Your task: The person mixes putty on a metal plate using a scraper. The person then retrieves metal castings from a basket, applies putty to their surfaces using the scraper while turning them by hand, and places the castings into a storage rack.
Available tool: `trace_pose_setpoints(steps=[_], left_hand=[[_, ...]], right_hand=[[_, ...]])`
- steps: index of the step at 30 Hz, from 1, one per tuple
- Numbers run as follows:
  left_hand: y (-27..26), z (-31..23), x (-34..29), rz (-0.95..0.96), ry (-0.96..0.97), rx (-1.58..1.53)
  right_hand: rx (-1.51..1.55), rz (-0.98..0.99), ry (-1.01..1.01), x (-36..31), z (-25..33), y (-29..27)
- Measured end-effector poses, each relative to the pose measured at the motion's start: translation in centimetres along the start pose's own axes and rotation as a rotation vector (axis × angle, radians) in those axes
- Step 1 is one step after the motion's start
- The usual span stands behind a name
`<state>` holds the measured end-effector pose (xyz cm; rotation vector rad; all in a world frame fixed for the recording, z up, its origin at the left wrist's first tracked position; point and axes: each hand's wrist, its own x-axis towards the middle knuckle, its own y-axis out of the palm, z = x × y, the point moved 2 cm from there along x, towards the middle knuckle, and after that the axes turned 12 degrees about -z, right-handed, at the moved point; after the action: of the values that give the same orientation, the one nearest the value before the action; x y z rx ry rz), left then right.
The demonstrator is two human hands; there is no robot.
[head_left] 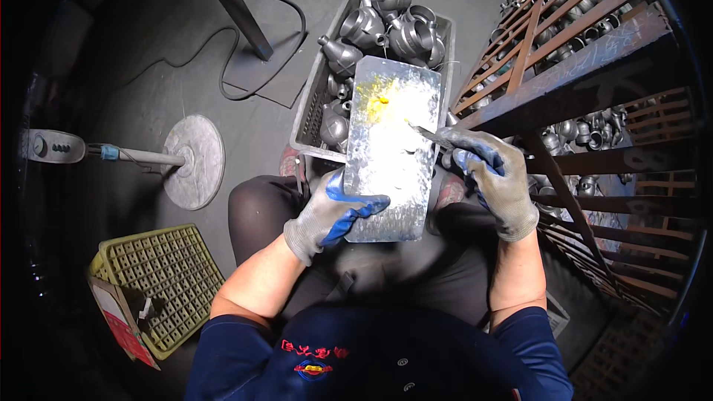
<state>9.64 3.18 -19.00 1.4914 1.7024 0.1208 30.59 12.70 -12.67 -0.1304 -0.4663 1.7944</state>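
My left hand [336, 212], in a grey glove with blue palm coating, grips the lower left edge of a rectangular metal plate [405, 212], its thumb lying across the face. A yellow smear [380, 101] marks the plate's upper part, and glare whitens its middle. In my gloved right hand [494, 174] is a thin, dark, pointed tool [425, 134], pinched between the fingers; its tip is over the plate's upper right part. Whether the tip touches the plate, I cannot tell. Behind the plate stands a grey plastic crate [298, 130] heaped with grey metal pipe fittings [364, 26].
Along the right rises a rusty steel cage [572, 78] holding many similar fittings. A yellow-green plastic crate [167, 282] sits at the lower left, beside a fan-like stand with a round base [194, 163]. A black cable [301, 11] loops around a metal post [238, 15].
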Motion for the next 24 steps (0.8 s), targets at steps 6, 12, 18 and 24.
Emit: trace_pose_setpoints(steps=[6, 12, 18, 24], left_hand=[[-0.1, -1.3, -0.3, -0.022, 0.226, 0.19], [-0.4, -1.0, 0.1, -0.048, 0.352, 0.324], [0.3, -1.4, -0.3, -0.066, 0.256, 0.246], [0.6, -1.3, -0.2, -0.072, 0.187, 0.165]], right_hand=[[-0.366, 0.003, -0.265, -1.4, 0.8, 0.0], [-0.473, 0.025, -0.349, -2.3, 0.9, 0.5], [-0.614, 0.059, -0.423, -2.7, 1.5, 0.6], [-0.558, 0.059, -0.36, -2.6, 0.7, 0.8]])
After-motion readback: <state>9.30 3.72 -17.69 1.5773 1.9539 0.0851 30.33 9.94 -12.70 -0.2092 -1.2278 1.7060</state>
